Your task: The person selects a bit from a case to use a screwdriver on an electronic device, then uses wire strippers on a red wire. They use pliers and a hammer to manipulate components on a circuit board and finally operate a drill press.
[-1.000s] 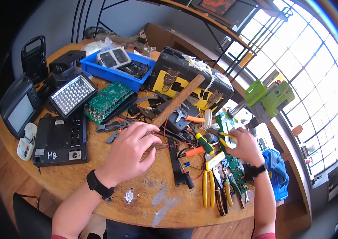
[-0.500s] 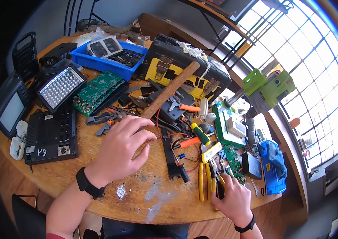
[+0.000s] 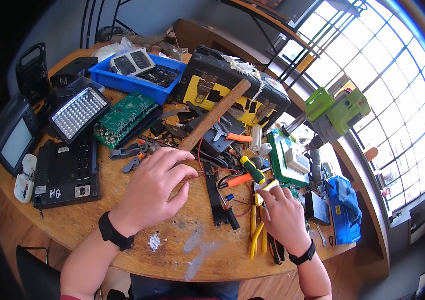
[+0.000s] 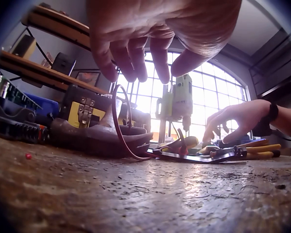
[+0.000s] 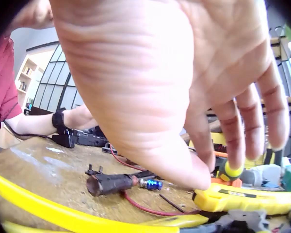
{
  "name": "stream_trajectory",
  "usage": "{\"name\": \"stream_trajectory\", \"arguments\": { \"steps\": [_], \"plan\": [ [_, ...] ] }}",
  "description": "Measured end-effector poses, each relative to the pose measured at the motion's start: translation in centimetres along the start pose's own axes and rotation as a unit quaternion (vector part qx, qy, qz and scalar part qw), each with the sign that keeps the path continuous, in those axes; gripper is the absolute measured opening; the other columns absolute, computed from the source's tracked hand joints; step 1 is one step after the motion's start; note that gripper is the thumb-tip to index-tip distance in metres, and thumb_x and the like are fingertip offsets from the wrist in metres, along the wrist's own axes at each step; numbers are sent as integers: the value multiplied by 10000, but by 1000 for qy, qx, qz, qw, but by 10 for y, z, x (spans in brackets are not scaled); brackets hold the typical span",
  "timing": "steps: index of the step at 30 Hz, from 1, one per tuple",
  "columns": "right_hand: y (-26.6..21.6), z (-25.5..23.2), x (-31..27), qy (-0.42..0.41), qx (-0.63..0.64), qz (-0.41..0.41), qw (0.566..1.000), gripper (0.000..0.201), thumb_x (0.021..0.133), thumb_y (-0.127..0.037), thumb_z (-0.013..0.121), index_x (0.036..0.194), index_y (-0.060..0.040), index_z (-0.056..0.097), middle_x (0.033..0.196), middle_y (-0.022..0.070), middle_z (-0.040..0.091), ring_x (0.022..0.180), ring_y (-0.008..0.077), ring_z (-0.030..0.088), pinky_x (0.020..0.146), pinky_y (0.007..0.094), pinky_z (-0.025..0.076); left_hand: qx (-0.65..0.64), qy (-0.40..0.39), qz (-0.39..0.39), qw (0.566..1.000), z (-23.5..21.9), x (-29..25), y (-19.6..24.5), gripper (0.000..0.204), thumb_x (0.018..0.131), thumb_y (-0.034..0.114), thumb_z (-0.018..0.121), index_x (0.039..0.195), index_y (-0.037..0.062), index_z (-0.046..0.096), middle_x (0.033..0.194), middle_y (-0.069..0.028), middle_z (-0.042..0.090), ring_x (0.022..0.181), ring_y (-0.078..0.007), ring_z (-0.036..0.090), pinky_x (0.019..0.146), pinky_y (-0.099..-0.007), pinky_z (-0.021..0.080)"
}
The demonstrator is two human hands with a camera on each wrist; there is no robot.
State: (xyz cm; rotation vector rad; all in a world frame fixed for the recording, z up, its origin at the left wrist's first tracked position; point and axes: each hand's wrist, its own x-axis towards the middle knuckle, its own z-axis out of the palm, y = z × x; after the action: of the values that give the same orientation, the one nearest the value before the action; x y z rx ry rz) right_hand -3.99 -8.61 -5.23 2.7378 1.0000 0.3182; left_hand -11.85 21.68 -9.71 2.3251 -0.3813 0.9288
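My left hand [image 3: 155, 185] hangs above the table, fingers loosely bent, beside a long wooden handle [image 3: 217, 112]. Nothing lies between its fingers in the left wrist view; a thin red wire [image 4: 117, 114] loops up close by. My right hand [image 3: 287, 217] is over a row of hand tools at the front right. In the right wrist view its thumb tip is right at the end of a flat yellow tool [image 5: 247, 199], with the other fingers loosely extended above. Pliers with yellow handles [image 3: 256, 240] lie crossed below that hand. A green-and-yellow screwdriver [image 3: 252, 170] lies just beyond it.
A black-and-yellow toolbox [image 3: 232, 90] and a blue tray [image 3: 137, 87] of small parts stand at the back. Circuit boards [image 3: 125, 117], an LED lamp [image 3: 80, 112] and a black panel [image 3: 67, 172] occupy the left. A green drill [image 3: 337, 115] rises at the right, near a blue bin [image 3: 345, 212].
My right hand came from the far right down to the plier handles, then up and left to the yellow tool. Yellow-handled pliers now lie slantwise in the row. The left hand stays nearly still.
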Motion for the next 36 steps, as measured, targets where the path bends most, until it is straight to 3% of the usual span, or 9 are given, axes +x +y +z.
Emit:
{"name": "stream_trajectory", "arguments": {
  "steps": [2, 6, 12, 19, 21, 22, 26, 29, 36],
  "plan": [
    [9, 20, 13, 56, -42, -98, 993, 408, 784, -95, 739, 1188, -116, 690, 1052, 62, 613, 998, 255, 612, 820, 365, 541, 0, 0, 0, 1000, -1, 0, 0, 150, 834, 68, 697, 982, 54, 679, 1203, -107, 631, 1137, -328, 607, 959, -449, 506],
    [14, 26, 24, 8, -43, -104, 994, 345, 761, -1, 679, 1076, -134, 718, 1117, 31, 649, 984, 241, 646, 831, 373, 557, -6, 3, -3, 1000, 1, -1, -3, 144, 842, 77, 699, 984, 52, 683, 1199, -103, 634, 1134, -318, 611, 959, -445, 504],
    [21, 3, 18, 131, 107, 16, 985, 338, 865, -98, 768, 1178, -70, 642, 1022, 97, 733, 865, 282, 730, 739, 368, 591, 1, 11, 7, 1000, 1, -1, -4, 149, 845, 80, 699, 991, 56, 689, 1205, -97, 638, 1139, -311, 617, 939, -432, 508],
    [17, -30, 11, 240, 364, 91, 895, 331, 933, 23, 697, 1253, -19, 626, 1163, 110, 723, 976, 182, 727, 785, 298, 608, -12, -22, 26, 999, 0, 2, -1, 229, 856, 132, 719, 1069, 60, 674, 1230, -106, 631, 1160, -318, 604, 989, -446, 508],
    [13, -27, 13, 257, 551, 38, 793, 370, 947, 95, 641, 1295, -3, 561, 1264, 130, 680, 1131, 168, 671, 868, 288, 592, -27, -28, 32, 999, 2, 8, 0, 273, 862, 175, 729, 1101, 60, 665, 1247, -112, 624, 1176, -322, 594, 1011, -448, 502],
    [10, -28, 14, 258, 554, 32, 790, 370, 947, 95, 641, 1295, -3, 561, 1264, 130, 680, 1131, 168, 671, 868, 288, 592, -48, -33, 34, 998, 4, 11, 0, 319, 868, 217, 739, 1133, 59, 656, 1265, -119, 617, 1192, -327, 584, 1032, -450, 495],
    [-6, -23, 21, 159, 695, -20, 701, 428, 925, 156, 615, 1304, 1, 489, 1372, 196, 613, 1244, 216, 619, 1009, 307, 532, -96, -32, 42, 994, 8, 28, 5, 519, 870, 355, 784, 1287, 94, 618, 1361, -129, 588, 1291, -360, 540, 1115, -478, 415],
    [-17, -13, 26, 115, 718, -53, 684, 405, 886, 180, 632, 1218, -5, 492, 1360, 213, 613, 1295, 242, 585, 1128, 380, 447, -59, -34, 50, 996, 12, 21, -8, 465, 855, 347, 820, 1217, 95, 669, 1312, -92, 627, 1279, -320, 557, 1087, -468, 426],
    [-27, -10, 32, 49, 715, -57, 695, 412, 873, 155, 671, 1232, -1, 541, 1353, 169, 627, 1242, 220, 621, 1079, 354, 489, 22, -40, 84, 995, 7, 11, -13, 349, 806, 279, 837, 1094, 134, 704, 1186, 6, 688, 1227, -206, 601, 1133, -501, 364]
  ]
}}
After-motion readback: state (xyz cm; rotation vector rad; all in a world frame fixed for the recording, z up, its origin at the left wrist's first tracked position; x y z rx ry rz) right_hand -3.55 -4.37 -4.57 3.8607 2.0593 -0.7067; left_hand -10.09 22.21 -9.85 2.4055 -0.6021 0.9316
